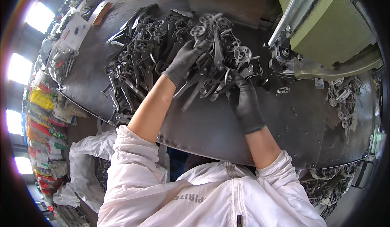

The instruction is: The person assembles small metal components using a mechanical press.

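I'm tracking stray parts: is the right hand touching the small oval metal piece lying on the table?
Apart. The head view shows dark tabletop between the gloved right hand and the small oval metal piece.

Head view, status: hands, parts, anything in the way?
Left hand, right hand: gloved, both at the metal parts; exact grips unclear. Parts heaped, overlapping, on dark tabletop. Neighbouring parts crowd both hands; green machine apart, rightward.

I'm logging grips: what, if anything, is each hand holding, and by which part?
Cannot be told for either: the left hand and right hand are at the heaped metal parts, but any hold is unclear.
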The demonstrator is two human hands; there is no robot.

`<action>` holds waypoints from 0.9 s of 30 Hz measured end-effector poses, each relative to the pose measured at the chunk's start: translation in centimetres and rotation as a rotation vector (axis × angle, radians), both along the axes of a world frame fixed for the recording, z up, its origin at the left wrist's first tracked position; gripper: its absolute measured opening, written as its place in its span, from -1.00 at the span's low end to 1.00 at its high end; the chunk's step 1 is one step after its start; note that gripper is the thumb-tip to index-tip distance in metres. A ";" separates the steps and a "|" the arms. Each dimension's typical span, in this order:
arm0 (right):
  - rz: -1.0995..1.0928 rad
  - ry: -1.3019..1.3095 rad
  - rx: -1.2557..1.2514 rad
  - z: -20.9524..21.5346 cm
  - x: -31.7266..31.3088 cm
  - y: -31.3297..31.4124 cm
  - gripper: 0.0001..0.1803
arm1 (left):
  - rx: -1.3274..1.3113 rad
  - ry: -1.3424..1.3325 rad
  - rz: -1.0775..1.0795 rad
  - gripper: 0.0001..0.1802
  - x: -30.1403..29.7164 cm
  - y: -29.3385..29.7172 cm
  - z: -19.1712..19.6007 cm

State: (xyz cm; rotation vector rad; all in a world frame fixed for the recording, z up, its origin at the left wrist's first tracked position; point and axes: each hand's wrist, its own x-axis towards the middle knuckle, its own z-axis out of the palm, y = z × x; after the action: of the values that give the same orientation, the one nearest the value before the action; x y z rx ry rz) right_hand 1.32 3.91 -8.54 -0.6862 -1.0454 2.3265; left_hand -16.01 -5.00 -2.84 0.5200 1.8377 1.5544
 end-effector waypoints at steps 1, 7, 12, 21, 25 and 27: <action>0.000 -0.003 0.000 0.5 -0.4 0.3 -0.71 | 0.103 -0.197 -0.025 -0.37 -0.2 -0.1 0.1; -0.035 0.093 0.203 0.7 -2.2 2.3 -0.66 | 0.169 -0.083 -0.108 -0.42 -0.1 0.0 0.4; 0.025 0.151 0.104 0.8 -2.7 2.1 -0.66 | 0.273 -0.270 -0.016 -0.37 0.9 -0.3 0.4; 0.304 0.022 0.053 1.4 6.0 -2.7 -0.51 | 0.494 -0.225 0.129 -0.10 9.4 -6.3 -0.7; 0.297 0.022 0.068 2.4 7.9 -4.0 -0.49 | 0.518 -0.109 0.135 -0.04 11.6 -7.9 -1.2; 0.286 0.011 0.113 2.9 8.8 -4.5 -0.49 | 0.577 -0.104 0.133 -0.03 13.1 -8.8 0.1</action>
State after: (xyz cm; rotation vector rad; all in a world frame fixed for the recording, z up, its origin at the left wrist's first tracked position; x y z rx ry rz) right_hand 10.14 -0.56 -5.60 -0.5074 -1.3343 2.4812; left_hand -2.90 -13.84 -2.75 0.5649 1.3519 2.1699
